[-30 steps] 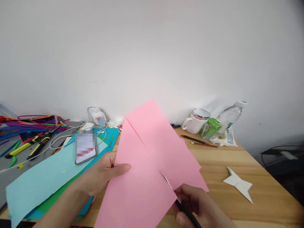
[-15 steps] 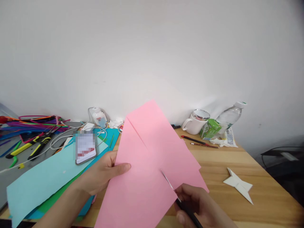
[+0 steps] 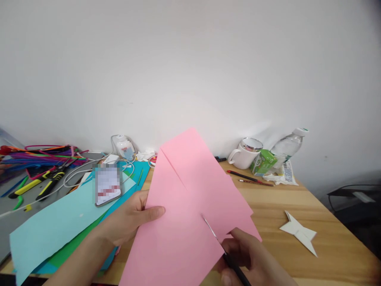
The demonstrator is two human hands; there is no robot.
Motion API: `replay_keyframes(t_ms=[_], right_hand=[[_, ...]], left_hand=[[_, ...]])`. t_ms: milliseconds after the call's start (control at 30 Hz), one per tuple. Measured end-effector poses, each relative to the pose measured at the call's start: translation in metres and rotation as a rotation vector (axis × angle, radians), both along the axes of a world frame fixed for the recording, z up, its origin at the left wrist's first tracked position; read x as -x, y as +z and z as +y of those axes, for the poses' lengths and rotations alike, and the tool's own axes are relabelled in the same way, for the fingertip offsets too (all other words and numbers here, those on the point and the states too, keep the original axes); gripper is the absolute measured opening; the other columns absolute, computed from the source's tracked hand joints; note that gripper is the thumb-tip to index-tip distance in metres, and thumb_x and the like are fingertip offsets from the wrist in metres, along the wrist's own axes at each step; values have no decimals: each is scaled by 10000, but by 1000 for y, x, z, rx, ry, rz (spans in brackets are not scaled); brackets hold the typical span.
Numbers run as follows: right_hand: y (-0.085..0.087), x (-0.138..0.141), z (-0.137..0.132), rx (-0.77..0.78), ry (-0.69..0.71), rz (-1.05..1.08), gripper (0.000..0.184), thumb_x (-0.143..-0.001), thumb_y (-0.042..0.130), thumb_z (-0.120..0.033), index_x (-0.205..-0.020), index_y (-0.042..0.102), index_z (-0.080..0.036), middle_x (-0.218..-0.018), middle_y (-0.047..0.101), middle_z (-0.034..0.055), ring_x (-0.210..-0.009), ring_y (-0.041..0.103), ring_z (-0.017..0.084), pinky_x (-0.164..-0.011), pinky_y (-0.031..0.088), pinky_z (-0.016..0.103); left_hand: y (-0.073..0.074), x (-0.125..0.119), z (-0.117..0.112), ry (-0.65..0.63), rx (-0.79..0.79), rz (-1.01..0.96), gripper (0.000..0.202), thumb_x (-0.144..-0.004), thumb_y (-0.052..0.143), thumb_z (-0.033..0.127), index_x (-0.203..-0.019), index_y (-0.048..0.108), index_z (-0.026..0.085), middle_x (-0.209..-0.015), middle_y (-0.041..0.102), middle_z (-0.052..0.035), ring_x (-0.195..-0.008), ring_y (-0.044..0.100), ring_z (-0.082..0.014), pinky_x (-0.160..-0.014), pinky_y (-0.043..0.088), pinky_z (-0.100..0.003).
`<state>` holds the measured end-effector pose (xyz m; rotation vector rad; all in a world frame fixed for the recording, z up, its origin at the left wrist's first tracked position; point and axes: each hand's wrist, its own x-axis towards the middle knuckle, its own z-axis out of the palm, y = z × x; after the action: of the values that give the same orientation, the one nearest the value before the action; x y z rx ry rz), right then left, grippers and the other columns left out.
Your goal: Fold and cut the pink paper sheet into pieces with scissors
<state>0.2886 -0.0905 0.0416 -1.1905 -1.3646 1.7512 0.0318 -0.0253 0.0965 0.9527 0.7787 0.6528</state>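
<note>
My left hand [image 3: 133, 218] grips the left side of a large pink paper sheet [image 3: 166, 238], thumb on top and fingers underneath. The sheet is tilted up over the table, with a crease near its upper left. In my right hand [image 3: 247, 254] is a black-handled cutting tool [image 3: 235, 270]. Its thin metal blade lies in a slit running in from the paper's lower right edge. Whether it is a knife or scissors I cannot tell, as my fingers hide part of it. A stepped paper edge shows at the right.
On the left lie a phone [image 3: 107, 184], light blue paper [image 3: 59, 222], pliers [image 3: 53, 182] and pipe cleaners [image 3: 44, 153]. A white mug [image 3: 245, 153], green carton [image 3: 264, 162], bottle [image 3: 288, 145] and pens [image 3: 242, 174] stand or lie at the back right. A folded paper star [image 3: 299, 231] rests on the right.
The pink sheet and both hands have shifted very slightly. The blade's handle sits a little further along the slit's lower end, while my left hand keeps its hold.
</note>
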Motion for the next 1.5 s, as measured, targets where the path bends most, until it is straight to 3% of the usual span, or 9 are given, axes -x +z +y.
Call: replay_keyframes(t_ms=[67, 200, 367, 500, 867, 1167, 1367, 1500], right_hand=[[0, 1, -1, -12, -30, 43, 407, -562, 765, -311, -883, 549, -184, -702, 607, 13, -649, 565, 164, -687, 458, 282], [0, 1, 1, -34, -17, 144, 446, -576, 768, -276, -969, 576, -192, -865, 656, 71, -812, 611, 223, -848, 447, 357], [-2, -1, 3, -22, 45, 188, 322, -702, 688, -417, -909, 597, -188, -866, 660, 94, -790, 611, 217, -772, 474, 339], [-7, 2, 0, -23, -11, 206, 370, -683, 677, -509, -823, 594, -176, -766, 623, 75, -716, 590, 206, -697, 494, 330], [-14, -1, 0, -31, -52, 135, 263, -664, 722, -379, -774, 596, -176, -711, 623, 50, -639, 575, 170, -648, 490, 291], [-12, 1, 0, -25, -71, 139, 374, -634, 697, -510, -735, 564, -175, -664, 567, 32, -643, 554, 175, -614, 468, 288], [-23, 1, -2, -47, -100, 146, 490, -592, 666, -632, -716, 546, -174, -663, 560, 29, -601, 509, 148, -557, 421, 258], [-23, -1, -3, -49, -115, 127, 475, -589, 676, -620, -718, 582, -173, -655, 581, 41, -585, 519, 155, -551, 434, 268]], left_hand=[[-2, 0, -1, -10, 9, 20, 154, -746, 677, 221, -871, 690, 132, -791, 728, -76, -673, 667, -162, -577, 522, -223], [-8, -1, -1, -2, 45, 67, 197, -734, 686, 261, -866, 687, 115, -834, 725, -91, -691, 665, -176, -603, 517, -248], [-8, -2, -1, 10, 47, 62, 223, -732, 689, 258, -903, 679, 115, -847, 722, -92, -703, 661, -175, -603, 511, -244], [-6, -2, -2, 12, 49, 65, 227, -727, 695, 256, -902, 678, 113, -847, 725, -98, -697, 662, -176, -605, 514, -249], [-6, -1, 0, 15, 34, 97, 241, -723, 697, 277, -909, 683, 125, -836, 719, -77, -690, 657, -169, -590, 507, -239], [-4, -2, 0, 19, 36, 99, 257, -716, 702, 286, -904, 670, 114, -824, 718, -86, -690, 660, -180, -587, 510, -246], [-4, -3, 1, 7, 36, 75, 257, -716, 701, 272, -922, 673, 121, -848, 724, -96, -701, 663, -181, -597, 514, -248], [-4, -3, 1, 10, 28, 79, 242, -718, 701, 270, -905, 679, 118, -830, 725, -93, -686, 662, -173, -583, 509, -234]])
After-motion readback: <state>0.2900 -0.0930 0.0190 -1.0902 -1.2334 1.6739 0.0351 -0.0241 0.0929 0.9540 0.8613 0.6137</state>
